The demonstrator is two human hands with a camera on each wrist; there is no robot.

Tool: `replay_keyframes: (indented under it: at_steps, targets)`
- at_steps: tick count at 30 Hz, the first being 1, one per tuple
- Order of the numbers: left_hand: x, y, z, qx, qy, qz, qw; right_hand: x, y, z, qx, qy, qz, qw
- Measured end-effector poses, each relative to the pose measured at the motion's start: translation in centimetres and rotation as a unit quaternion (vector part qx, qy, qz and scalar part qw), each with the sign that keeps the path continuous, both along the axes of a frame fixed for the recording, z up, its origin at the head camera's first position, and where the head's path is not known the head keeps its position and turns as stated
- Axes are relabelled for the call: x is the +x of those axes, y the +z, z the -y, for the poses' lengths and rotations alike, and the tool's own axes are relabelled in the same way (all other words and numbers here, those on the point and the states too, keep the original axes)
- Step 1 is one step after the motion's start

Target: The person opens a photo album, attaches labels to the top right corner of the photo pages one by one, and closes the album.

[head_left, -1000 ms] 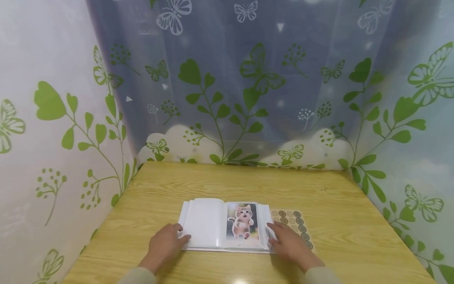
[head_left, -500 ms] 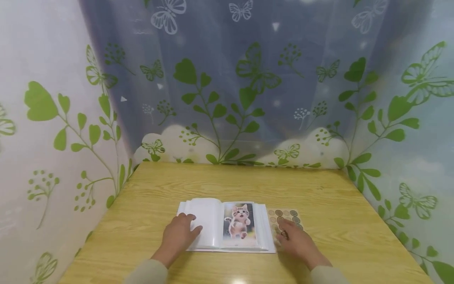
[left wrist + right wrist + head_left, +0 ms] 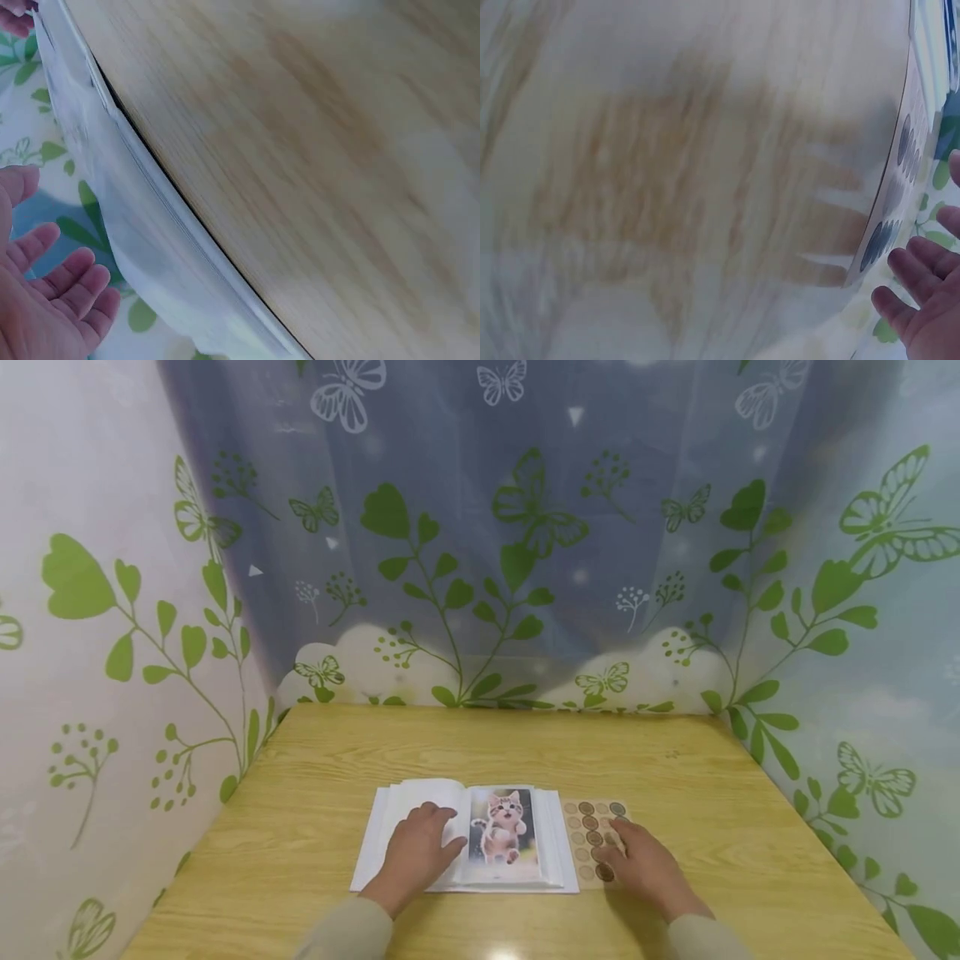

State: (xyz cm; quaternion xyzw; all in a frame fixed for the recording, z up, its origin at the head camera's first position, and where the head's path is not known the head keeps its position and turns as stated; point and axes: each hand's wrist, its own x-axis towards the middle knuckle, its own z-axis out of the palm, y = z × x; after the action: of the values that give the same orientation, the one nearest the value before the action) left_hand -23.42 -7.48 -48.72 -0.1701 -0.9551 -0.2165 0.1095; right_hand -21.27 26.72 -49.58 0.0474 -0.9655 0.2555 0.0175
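An open photo album (image 3: 365, 860) lies on the table. Its left page is plain white, and its right page shows a kitten picture (image 3: 501, 831). My left hand (image 3: 420, 852) is over the left page with fingers and thumb apart. In the left wrist view, this hand (image 3: 56, 304) holds nothing, and the album's white pages (image 3: 165, 225) appear edge-on. Along the album's right side lies a sheet of round stickers (image 3: 581, 839). My right hand (image 3: 645, 864) overlaps the sheet's right part. Its spread fingers (image 3: 911, 277) hold nothing in the right wrist view.
The wood-grain table (image 3: 480, 743) is enclosed by a patterned curtain (image 3: 555, 602) at the back and by printed side panels (image 3: 97, 660) at left and right. The album and sticker sheet lie toward the table's near side.
My left hand has moved right from the album's left edge to over the left page. My right hand has left the album's right edge and shifted right over the sticker sheet.
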Motion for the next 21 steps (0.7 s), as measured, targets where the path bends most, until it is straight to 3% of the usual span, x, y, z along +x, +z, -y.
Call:
replay_keyframes:
  at_steps: [9, 15, 21]
  targets:
    - [-0.5, -0.6, -3.8, -0.024, -0.040, 0.001, 0.9989, -0.1, -0.1, -1.6, 0.018, -0.023, 0.001, 0.9996]
    - [-1.1, -0.8, -7.2, -0.031, -0.060, -0.016, 0.9976, -0.4, -0.2, -2.5, 0.029, -0.039, 0.008, 0.9988]
    - [-1.5, -0.9, -10.5, -0.058, -0.074, -0.007, 0.9955, -0.5, -0.3, -3.0, 0.053, -0.045, 0.008, 0.9976]
